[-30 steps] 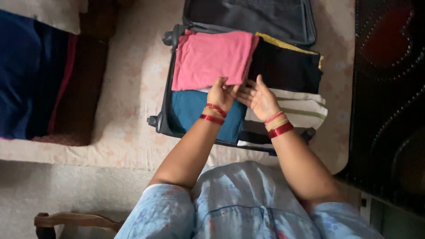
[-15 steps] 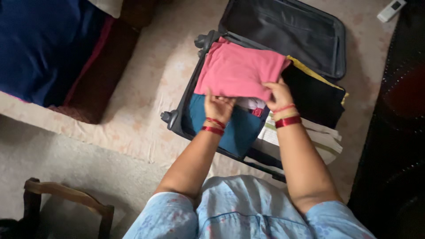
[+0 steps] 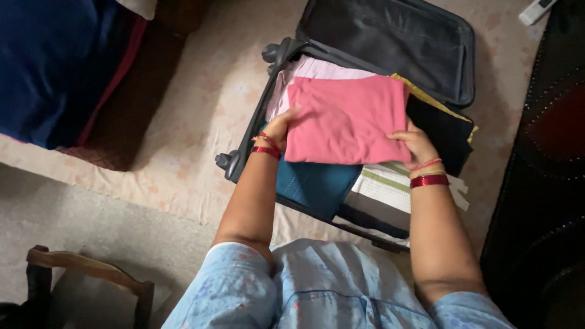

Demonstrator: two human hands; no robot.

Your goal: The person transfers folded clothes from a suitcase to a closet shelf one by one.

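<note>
Here, the left hand [image 3: 277, 129] and the right hand [image 3: 416, 144] each had fingers curled around an opposite edge of the folded pink garment [image 3: 346, 119], which was held flat just above the clothes packed in the open suitcase [image 3: 244, 146]. The risk, as I judge it, was the fold slipping — thin edge grips could let the middle sag and open over the teal cloth [image 3: 314, 184] and striped cloth [image 3: 390, 189] below.

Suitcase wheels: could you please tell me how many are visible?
2. One wheel sits at the suitcase's far left corner by the hinge; the other wheel is at the near left corner beside the left hand. Others may be hidden.
</note>
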